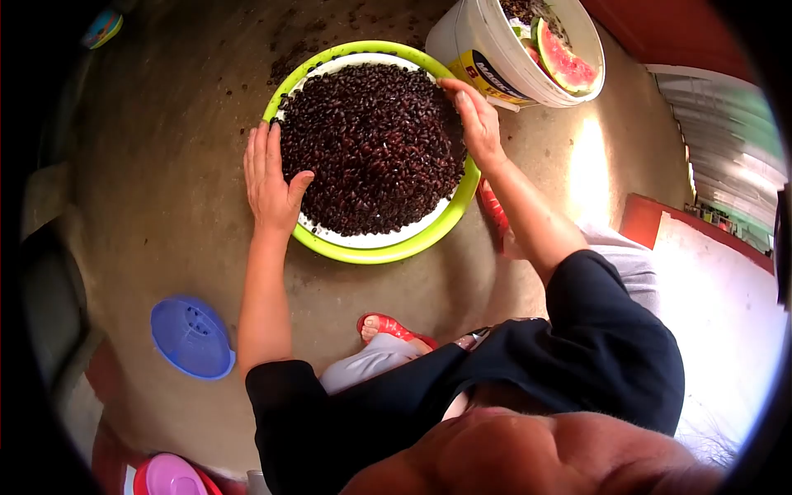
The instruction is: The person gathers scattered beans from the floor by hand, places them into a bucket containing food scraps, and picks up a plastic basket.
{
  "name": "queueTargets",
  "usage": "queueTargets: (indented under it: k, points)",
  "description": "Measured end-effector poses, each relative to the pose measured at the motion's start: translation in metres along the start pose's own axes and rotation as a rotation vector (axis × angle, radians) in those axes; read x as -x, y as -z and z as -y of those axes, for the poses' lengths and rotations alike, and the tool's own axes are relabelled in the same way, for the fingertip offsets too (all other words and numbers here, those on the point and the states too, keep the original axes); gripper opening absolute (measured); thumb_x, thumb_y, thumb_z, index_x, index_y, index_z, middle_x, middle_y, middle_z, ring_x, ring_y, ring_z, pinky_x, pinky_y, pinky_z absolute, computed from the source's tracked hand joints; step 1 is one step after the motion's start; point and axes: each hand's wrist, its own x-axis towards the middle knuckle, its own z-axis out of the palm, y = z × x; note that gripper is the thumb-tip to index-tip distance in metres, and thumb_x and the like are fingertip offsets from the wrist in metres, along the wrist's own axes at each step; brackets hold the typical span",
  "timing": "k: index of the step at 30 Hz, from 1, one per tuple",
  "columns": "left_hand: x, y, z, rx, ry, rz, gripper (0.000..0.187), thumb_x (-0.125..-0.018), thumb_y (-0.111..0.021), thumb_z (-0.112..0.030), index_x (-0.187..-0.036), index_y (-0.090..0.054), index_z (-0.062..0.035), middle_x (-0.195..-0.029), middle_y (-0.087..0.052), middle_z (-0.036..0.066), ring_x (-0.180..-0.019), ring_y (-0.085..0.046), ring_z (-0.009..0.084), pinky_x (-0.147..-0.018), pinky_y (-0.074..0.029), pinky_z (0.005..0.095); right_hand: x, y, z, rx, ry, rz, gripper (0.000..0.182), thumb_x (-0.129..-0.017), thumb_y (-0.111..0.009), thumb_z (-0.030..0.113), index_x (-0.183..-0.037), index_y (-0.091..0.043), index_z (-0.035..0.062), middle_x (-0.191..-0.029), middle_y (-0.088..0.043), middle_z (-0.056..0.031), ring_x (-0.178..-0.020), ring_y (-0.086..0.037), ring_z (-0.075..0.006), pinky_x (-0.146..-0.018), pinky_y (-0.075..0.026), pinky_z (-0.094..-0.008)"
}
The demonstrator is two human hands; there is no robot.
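A round yellow-green basin (412,251) stands on the floor, with a white surface inside it. Dark brown-black beans or similar small fruits (371,148) are heaped in its middle. My left hand (271,181) lies at the basin's left side, fingers stretched out along the rim and thumb apart, touching the edge of the heap. On the upper right side my right hand (474,120) rests by the rim, fingers extended and holding nothing visible. Some of its fingertips are partly hidden.
A white bucket (462,41) with watermelon rind (565,62) is at the upper right. A blue bowl (191,338) lies on the floor at lower left. Pink and red basins (175,474) are at the bottom left. My feet in red sandals (392,327) are below the basin.
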Motion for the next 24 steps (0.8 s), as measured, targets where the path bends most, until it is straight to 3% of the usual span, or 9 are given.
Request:
queueTargets:
  k: [3, 6, 10, 12, 13, 15, 16, 20, 24]
  points:
    - [0.003, 0.005, -0.001, 0.106, 0.003, -0.03, 0.078, -0.088, -0.04, -0.062, -0.137, -0.037, -0.0019, -0.143, -0.033, 0.019, -0.131, -0.032, 0.0374, -0.107, -0.026, 0.0427, 0.014, -0.001, 0.028, -0.084, 0.121, -0.097, 0.03, -0.096, -0.048, 0.021, -0.116, -0.058, 0.0014, -0.113, -0.062, -0.0084, -0.106, -0.055, -0.0167, -0.097, -0.037, -0.027]
    - [0.012, 0.005, -0.003, 0.241, 0.116, -0.106, 0.065, -0.092, -0.047, -0.047, -0.136, -0.037, -0.0009, -0.141, -0.036, 0.019, -0.13, -0.033, 0.036, -0.107, -0.027, 0.0406, 0.011, 0.02, 0.03, -0.014, -0.009, -0.154, 0.028, -0.096, -0.049, 0.019, -0.114, -0.059, 0.0002, -0.108, -0.063, -0.007, -0.101, -0.056, -0.0146, -0.092, -0.042, -0.0273]
    - [-0.001, 0.012, -0.027, 0.003, -0.094, -0.145, 0.061, -0.086, -0.058, -0.04, -0.132, -0.044, -0.0023, -0.136, -0.043, 0.018, -0.128, -0.037, 0.037, -0.106, -0.029, 0.0448, 0.018, 0.042, -0.018, 0.21, -0.136, -0.251, 0.025, -0.092, -0.054, 0.018, -0.108, -0.061, 0.0001, -0.097, -0.065, -0.0069, -0.089, -0.058, -0.013, -0.082, -0.045, -0.0252]
    - [-0.011, 0.015, -0.054, -0.025, -0.22, -0.042, 0.057, -0.081, -0.063, -0.035, -0.128, -0.049, -0.0047, -0.136, -0.046, 0.013, -0.128, -0.039, 0.0318, -0.106, -0.029, 0.0449, 0.025, 0.045, -0.037, 0.376, -0.202, -0.286, 0.027, -0.089, -0.054, 0.021, -0.104, -0.062, 0.0002, -0.087, -0.064, -0.0071, -0.08, -0.057, -0.0135, -0.074, -0.046, -0.0257]
    - [-0.013, 0.014, -0.065, -0.036, -0.303, 0.007, 0.056, -0.08, -0.065, -0.033, -0.127, -0.052, -0.0054, -0.135, -0.048, 0.011, -0.127, -0.041, 0.0295, -0.107, -0.029, 0.0449, 0.027, 0.044, -0.039, 0.373, -0.197, -0.277, 0.027, -0.089, -0.054, 0.021, -0.104, -0.062, 0.0002, -0.087, -0.064, -0.0071, -0.08, -0.057, -0.0135, -0.074, -0.046, -0.0257]
    - [-0.011, 0.007, -0.079, -0.011, -0.388, 0.126, 0.053, -0.076, -0.068, -0.028, -0.124, -0.054, -0.0065, -0.132, -0.051, 0.009, -0.126, -0.043, 0.0263, -0.107, -0.029, 0.0447, 0.03, 0.043, -0.044, 0.277, -0.437, -0.246, 0.031, -0.087, -0.055, 0.025, -0.102, -0.064, -0.0001, -0.087, -0.066, -0.0124, -0.081, -0.062, -0.0199, -0.076, -0.047, -0.0299]
    - [-0.01, 0.009, -0.082, 0.038, -0.391, 0.155, 0.048, -0.079, -0.065, -0.025, -0.122, -0.055, -0.0061, -0.132, -0.051, 0.009, -0.126, -0.043, 0.0265, -0.107, -0.029, 0.0443, 0.029, 0.042, -0.047, 0.235, -0.408, -0.239, 0.033, -0.088, -0.054, 0.028, -0.103, -0.063, -0.0001, -0.086, -0.066, -0.0137, -0.08, -0.062, -0.0211, -0.076, -0.047, -0.0307]
    - [0.004, 0.021, -0.08, 0.047, -0.41, 0.098, 0.04, -0.075, -0.067, -0.016, -0.112, -0.061, -0.004, -0.124, -0.056, 0.01, -0.12, -0.049, 0.0286, -0.103, -0.034, 0.0458, 0.028, 0.038, -0.042, 0.263, -0.378, -0.219, 0.035, -0.09, -0.053, 0.03, -0.106, -0.063, 0.0003, -0.086, -0.064, -0.008, -0.078, -0.056, -0.0155, -0.073, -0.045, -0.0281]
    - [0.007, 0.016, -0.071, 0.123, -0.283, -0.101, 0.031, -0.073, -0.068, -0.006, -0.103, -0.062, -0.003, -0.107, -0.06, 0.011, -0.103, -0.056, 0.0303, -0.091, -0.043, 0.0425, 0.028, 0.035, -0.036, 0.303, -0.352, -0.2, 0.035, -0.088, -0.054, 0.031, -0.104, -0.064, 0.0014, -0.091, -0.067, -0.0156, -0.084, -0.062, -0.0226, -0.079, -0.047, -0.0319]
